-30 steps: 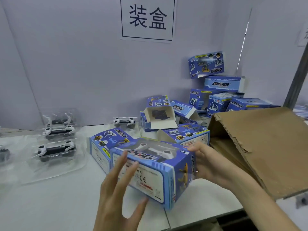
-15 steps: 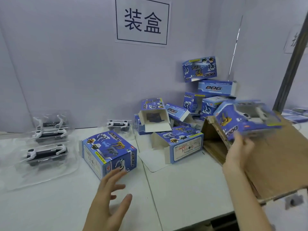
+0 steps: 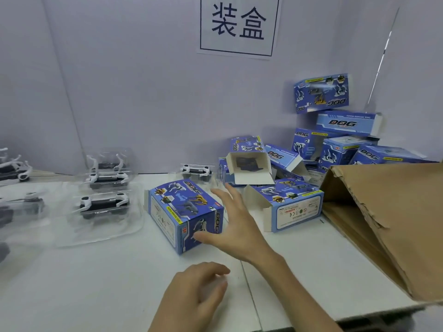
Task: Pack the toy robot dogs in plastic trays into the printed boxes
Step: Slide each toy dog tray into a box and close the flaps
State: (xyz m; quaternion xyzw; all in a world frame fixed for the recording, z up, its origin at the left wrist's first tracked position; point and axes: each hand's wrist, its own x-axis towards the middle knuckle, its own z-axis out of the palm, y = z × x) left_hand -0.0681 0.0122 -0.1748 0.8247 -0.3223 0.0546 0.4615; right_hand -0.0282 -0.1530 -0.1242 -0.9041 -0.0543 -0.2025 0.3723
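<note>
Right hand (image 3: pixel 236 226) was seen spread above the white desk (image 3: pixel 96 283), fingers released, the thumb at the near corner of a blue printed cardboard box (image 3: pixel 182 209); contact could not be told. Left hand (image 3: pixel 199 291) was seen low over the desk, fingers loosely curled, nothing grasped. Black-and-white toy robot dogs in clear plastic trays (image 3: pixel 103 204) were laid left of that box. Open-flapped blue boxes (image 3: pixel 287 204) were noted behind the right hand, beside a brown corrugated carton (image 3: pixel 383 212).

One head-worn view, looking forward and down over the white table (image 3: pixel 96 283), close above the left hand (image 3: pixel 199 293) and right hand (image 3: pixel 236 226), wall (image 3: pixel 119 92) ahead.
</note>
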